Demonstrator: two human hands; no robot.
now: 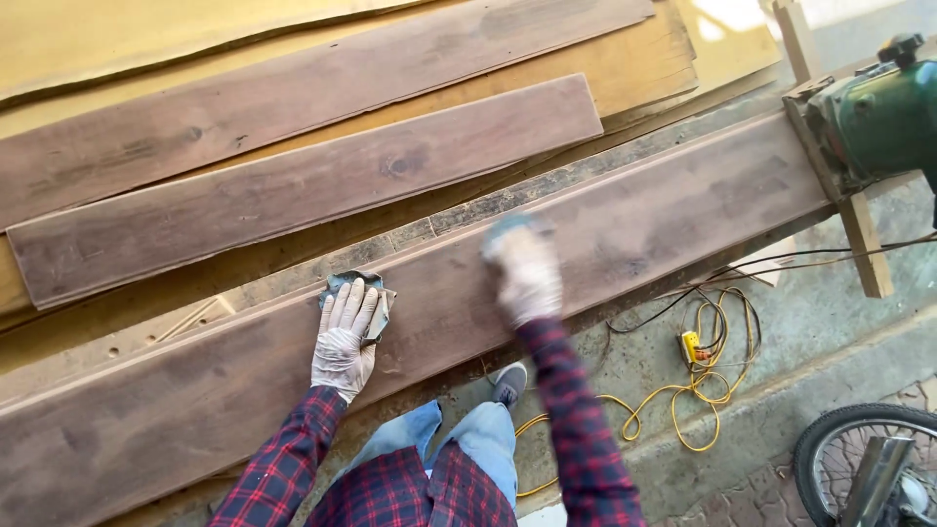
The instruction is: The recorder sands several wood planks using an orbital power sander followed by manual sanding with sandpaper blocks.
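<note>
Two gloved hands on long dark wooden plank: left hand flat, fingers spread, pressing grey sanding sheet; right hand blurred, grip unclear. Sheet could slip, glove scrape. Yellow cord near foot might trip.

Both arms are covered by long sleeves of a red and dark blue plaid flannel shirt, the check pattern running down to the cuffs at the wrists. The left hand wears a thin, pale whitish glove that wrinkles over the knuckles and fingers, and the right hand wears a matching pale glove, though it is blurred in the head view. Below the shirt hem the legs are in light blue denim jeans, ending in a grey shoe with a lighter sole edge.
</note>
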